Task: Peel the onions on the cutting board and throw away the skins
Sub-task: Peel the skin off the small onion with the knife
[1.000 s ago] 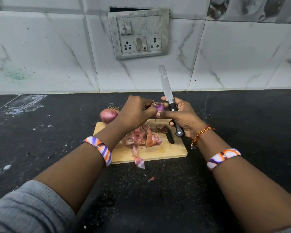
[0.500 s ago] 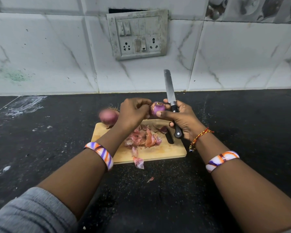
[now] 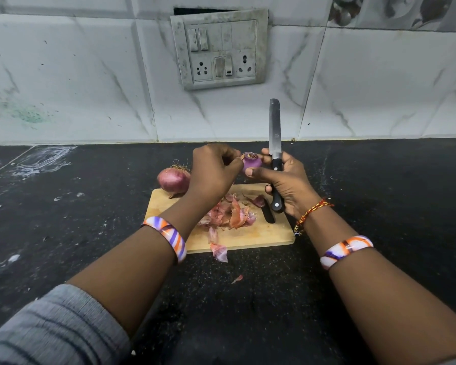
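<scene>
The right hand (image 3: pixel 287 184) holds two things at once — its fingers wrap a black-handled knife (image 3: pixel 275 154), blade pointing up, and its thumb presses a small peeled purple onion (image 3: pixel 251 162) held above the wooden cutting board (image 3: pixel 263 234). The left hand (image 3: pixel 211 172) pinches at that onion's side. An unpeeled onion (image 3: pixel 172 179) sits at the board's far left corner. Loose onion skins (image 3: pixel 228 213) are piled on the board — one hangs over its near edge.

One head view only, worn high, facing forward and down over the bench (image 3: pixel 63 233) toward the tiled wall (image 3: pixel 77 75). Wide-angle, lines bowed near the edges. Close in: forearms entering from the bottom corners, left hand (image 3: pixel 213 172) and right hand (image 3: pixel 287 183) near centre, above the board (image 3: pixel 261 235).
</scene>
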